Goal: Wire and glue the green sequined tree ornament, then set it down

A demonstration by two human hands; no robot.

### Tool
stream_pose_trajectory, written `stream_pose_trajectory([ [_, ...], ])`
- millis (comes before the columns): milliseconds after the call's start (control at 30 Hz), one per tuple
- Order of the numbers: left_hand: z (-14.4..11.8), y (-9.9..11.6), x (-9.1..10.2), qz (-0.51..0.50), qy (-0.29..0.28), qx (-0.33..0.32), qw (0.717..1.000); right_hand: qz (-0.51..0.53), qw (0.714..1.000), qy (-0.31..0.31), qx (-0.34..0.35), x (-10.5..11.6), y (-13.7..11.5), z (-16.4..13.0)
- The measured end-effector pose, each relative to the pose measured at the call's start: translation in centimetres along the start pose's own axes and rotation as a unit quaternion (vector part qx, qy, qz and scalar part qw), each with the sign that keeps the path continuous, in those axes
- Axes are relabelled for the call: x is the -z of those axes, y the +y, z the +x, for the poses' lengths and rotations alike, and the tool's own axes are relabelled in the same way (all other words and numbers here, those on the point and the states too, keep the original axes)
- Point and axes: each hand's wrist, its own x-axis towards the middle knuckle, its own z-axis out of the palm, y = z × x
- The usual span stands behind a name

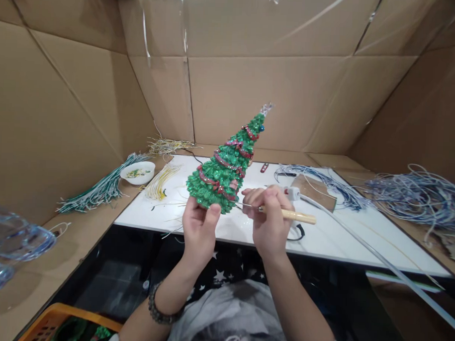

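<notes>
A small green Christmas tree figurine (224,165) with red garlands and a clear star leans to the right above the white table. My left hand (200,223) grips it around the base, thumb in front. In my right hand (269,216) is a thin metal-tipped tool with a light wooden handle (298,216). Its metal shaft points left at the tree's lower right edge; whether the tip touches the tree I cannot tell. Just behind my right hand is a white plug-like piece (293,193) on a cable.
Green-white wires (100,188), a white bowl (138,173) and yellow wires (160,183) lie left. Blue-white wires (405,196) and a brown board (313,191) are right. A white table (344,244) stands within cardboard walls (252,92). An orange basket (68,311) sits lower left.
</notes>
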Motion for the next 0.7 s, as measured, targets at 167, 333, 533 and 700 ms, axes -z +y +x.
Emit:
stream_pose_trajectory([
  [167,0.0,-0.7,0.7,0.035,-0.024,-0.073,0.996,0.037,0.999,-0.010,-0.009,-0.7,0.0,-0.5],
  [333,0.1,-0.7,0.5,0.055,-0.038,-0.126,0.990,0.068,0.998,0.013,-0.007,-1.3,0.1,-0.7],
  [533,0.3,-0.3,0.5,0.101,-0.029,-0.204,0.973,0.079,0.996,0.042,0.025,-1.9,-0.2,-1.3],
  [700,0.8,-0.1,0.9,0.098,-0.064,-0.226,0.967,0.068,0.995,0.052,0.058,-2.1,-0.5,-1.7],
])
